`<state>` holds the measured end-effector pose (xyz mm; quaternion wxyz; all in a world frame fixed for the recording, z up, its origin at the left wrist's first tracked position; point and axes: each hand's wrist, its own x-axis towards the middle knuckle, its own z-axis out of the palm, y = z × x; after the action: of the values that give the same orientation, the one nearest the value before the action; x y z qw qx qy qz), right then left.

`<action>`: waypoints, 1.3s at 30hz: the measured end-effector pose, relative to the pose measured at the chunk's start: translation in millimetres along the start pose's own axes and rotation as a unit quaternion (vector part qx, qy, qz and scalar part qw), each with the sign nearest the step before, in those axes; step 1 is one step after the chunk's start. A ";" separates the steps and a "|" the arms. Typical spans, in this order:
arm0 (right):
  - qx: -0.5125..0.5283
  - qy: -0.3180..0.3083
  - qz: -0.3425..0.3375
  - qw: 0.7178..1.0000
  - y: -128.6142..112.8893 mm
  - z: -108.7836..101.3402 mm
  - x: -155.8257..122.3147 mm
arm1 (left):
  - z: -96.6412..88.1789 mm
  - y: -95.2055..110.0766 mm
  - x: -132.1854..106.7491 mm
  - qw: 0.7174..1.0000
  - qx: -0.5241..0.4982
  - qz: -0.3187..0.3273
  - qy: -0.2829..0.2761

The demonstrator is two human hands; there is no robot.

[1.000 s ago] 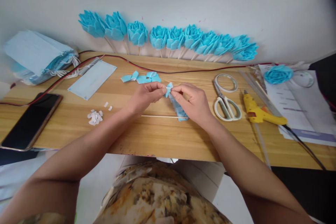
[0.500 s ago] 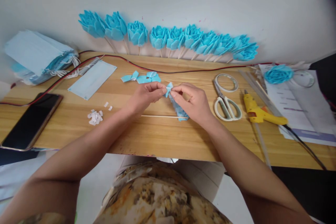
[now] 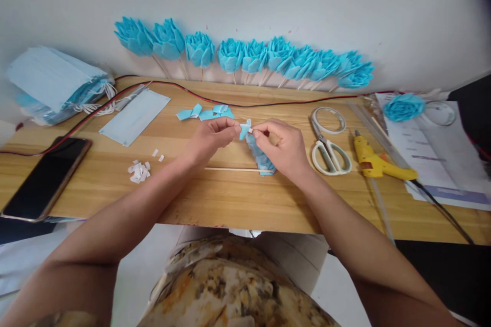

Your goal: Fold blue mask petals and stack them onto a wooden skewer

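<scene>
My left hand (image 3: 210, 139) pinches a small folded blue piece (image 3: 244, 130) between thumb and fingers above the wooden table (image 3: 238, 199). My right hand (image 3: 282, 148) pinches a tiny white strip (image 3: 251, 131) at that piece's right edge; its fingers are closed. Under the right hand lies a stack of blue cut pieces (image 3: 261, 158). A thin wooden stick (image 3: 226, 169) lies on the table just below both hands. More loose blue pieces (image 3: 205, 112) lie behind my left hand.
Several blue flowers on sticks (image 3: 245, 56) lean on the wall. Also here: white scissors (image 3: 330, 150), a tape roll (image 3: 330, 118), a yellow glue gun (image 3: 374, 162), papers (image 3: 429, 153) with another flower (image 3: 404, 107), a phone (image 3: 44, 176), face masks (image 3: 57, 82), white scraps (image 3: 138, 170), a red-black cable (image 3: 215, 100).
My right hand's fingertips have drawn slightly away from the blue piece, and a small white strip now shows between the hands. The view shifted a little; nothing else moved.
</scene>
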<state>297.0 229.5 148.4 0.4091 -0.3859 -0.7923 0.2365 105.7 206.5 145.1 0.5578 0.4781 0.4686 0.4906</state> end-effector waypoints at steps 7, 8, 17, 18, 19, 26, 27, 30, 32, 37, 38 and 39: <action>0.033 0.009 0.038 0.999 -8.3 -1.2 11.3 | -29.3 50.1 -13.4 0.985 -0.035 0.109 0.125; 0.028 -0.004 0.027 0.999 -13.8 1.8 15.2 | -38.4 61.7 -20.2 0.980 -0.039 0.139 0.138; -0.039 -0.248 -0.087 0.964 -76.9 107.7 43.9 | -105.9 89.2 -84.5 0.947 -0.019 0.205 0.245; -0.054 -0.270 -0.096 0.957 -81.5 120.9 44.1 | -109.9 85.3 -87.7 0.945 -0.014 0.204 0.254; -0.069 -0.289 -0.106 0.949 -85.4 132.3 43.8 | -113.6 81.4 -90.3 0.943 -0.009 0.206 0.263; -0.065 -0.327 -0.062 0.941 -93.8 153.3 48.7 | -126.8 65.6 -96.2 0.949 -0.031 0.170 0.264; -0.053 -0.315 -0.054 0.946 -92.0 149.3 51.7 | -126.0 64.1 -95.6 0.951 -0.037 0.159 0.263; 0.037 -0.267 -0.021 0.963 -83.1 129.8 62.0 | -120.4 57.8 -91.8 0.962 -0.061 0.122 0.238; 0.161 -0.239 0.033 0.957 -76.4 113.1 66.8 | -115.4 52.2 -87.7 0.968 -0.088 0.109 0.209; 0.340 -0.225 0.154 0.900 -68.4 80.8 62.6 | -99.7 40.8 -76.3 0.974 -0.111 0.097 0.174; 0.349 -0.228 0.159 0.895 -68.4 77.6 60.7 | -95.9 39.4 -74.5 0.975 -0.101 0.094 0.172; 0.352 -0.228 0.159 0.894 -68.5 75.3 59.0 | -92.1 38.3 -73.0 0.977 -0.088 0.091 0.170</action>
<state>184.1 232.1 181.6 0.2834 -0.2726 -0.6569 0.6433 4.8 143.0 177.5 0.4631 0.3775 0.4657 0.6528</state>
